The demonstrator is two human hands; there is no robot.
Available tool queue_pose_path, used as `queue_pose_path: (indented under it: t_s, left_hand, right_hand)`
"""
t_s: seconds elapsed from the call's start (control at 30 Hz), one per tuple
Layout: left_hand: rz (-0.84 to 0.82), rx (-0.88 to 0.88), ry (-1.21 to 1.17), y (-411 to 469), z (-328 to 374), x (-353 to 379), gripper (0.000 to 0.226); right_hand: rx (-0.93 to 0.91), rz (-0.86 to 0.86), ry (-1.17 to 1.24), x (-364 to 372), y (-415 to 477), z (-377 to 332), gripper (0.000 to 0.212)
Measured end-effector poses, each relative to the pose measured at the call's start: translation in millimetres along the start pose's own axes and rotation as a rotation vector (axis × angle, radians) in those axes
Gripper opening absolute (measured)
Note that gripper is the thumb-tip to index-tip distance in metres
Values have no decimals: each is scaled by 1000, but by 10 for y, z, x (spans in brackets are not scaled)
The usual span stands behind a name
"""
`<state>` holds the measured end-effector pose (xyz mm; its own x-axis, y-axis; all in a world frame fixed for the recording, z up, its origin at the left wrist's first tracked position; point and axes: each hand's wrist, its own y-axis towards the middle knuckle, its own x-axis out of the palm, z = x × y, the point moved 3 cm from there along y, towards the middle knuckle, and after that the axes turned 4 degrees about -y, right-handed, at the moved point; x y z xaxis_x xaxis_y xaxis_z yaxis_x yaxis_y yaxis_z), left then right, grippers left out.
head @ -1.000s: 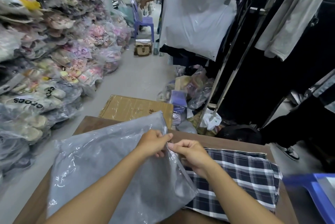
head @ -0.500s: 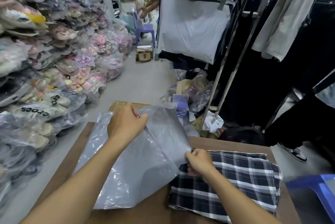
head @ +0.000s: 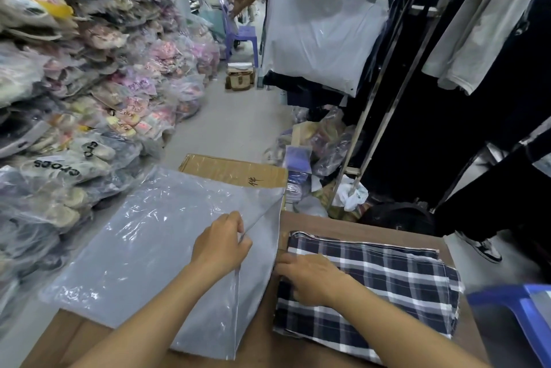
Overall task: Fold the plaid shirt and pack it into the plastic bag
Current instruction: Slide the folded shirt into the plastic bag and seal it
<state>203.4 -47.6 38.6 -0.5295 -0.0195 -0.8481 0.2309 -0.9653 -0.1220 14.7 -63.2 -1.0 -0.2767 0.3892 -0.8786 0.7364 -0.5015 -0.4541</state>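
Note:
A folded navy-and-white plaid shirt [head: 387,284] lies on the right half of the brown table [head: 343,223]. A large translucent grey plastic bag [head: 143,248] is spread over the table's left half, its mouth facing the shirt. My left hand [head: 220,244] pinches the bag's upper layer at the opening and holds it lifted. My right hand [head: 310,278] grips the shirt's left edge, right beside the bag's mouth. The shirt lies outside the bag.
A flat cardboard box [head: 235,171] sits beyond the table. Piled bagged footwear [head: 74,105] lines the left. Clothing racks [head: 387,93] and a hanging white bag [head: 322,33] stand on the right. A blue stool [head: 521,311] is near right; a person's shoe [head: 480,248] stands close by.
My left hand came down and rightward with the bag's top layer, and the bag settled flatter. My right hand kept hold of the shirt's left edge.

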Motion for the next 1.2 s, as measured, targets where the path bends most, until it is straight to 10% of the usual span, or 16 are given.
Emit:
queue_pose_path:
  t_s: [0.33, 0.53, 0.8, 1.03, 1.2]
  left_hand:
    - [-21, 20, -58, -43, -70, 100, 14]
    - [-38, 20, 20, -97, 34, 179, 13]
    - [332, 201, 281, -165, 394, -280, 22]
    - [370, 201, 192, -256, 446, -468, 11]
    - [452, 185, 161, -295, 393, -656, 9]
  right_hand:
    - [19, -37, -211, 54, 122, -6, 39]
    - [-40, -1, -209, 51, 126, -93, 76]
    - [69, -57, -228, -27, 241, -256, 50]
    - [93, 53, -292, 72, 467, -426, 109]
    - [80, 14, -213, 365, 532, -315, 107]
